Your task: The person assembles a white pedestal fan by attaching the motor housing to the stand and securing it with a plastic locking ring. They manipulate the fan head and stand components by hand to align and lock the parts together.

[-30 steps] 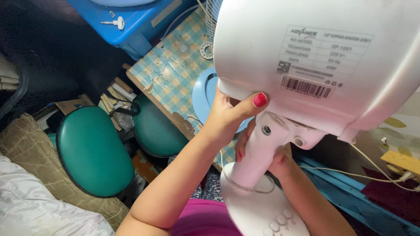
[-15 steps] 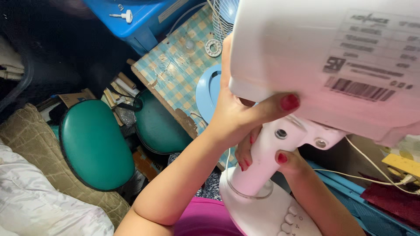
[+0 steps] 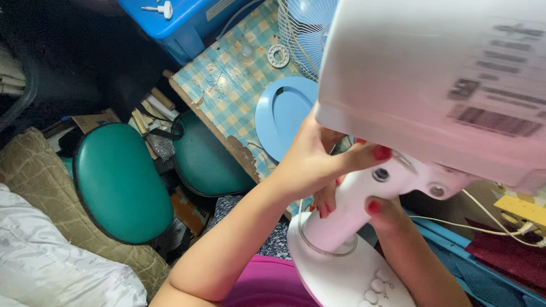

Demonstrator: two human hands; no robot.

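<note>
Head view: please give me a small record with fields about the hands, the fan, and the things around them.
left hand: grips under the white fan housing, thumb on it
right hand: wraps the fan neck from behind
fan base: white, round, with buttons, at the bottom edge
table: checked cloth, holds a blue disc and a wire fan guard
floor side: two green stools

A cramped home room: checked tablecloth, green stools, bedding, blue storage box.
</note>
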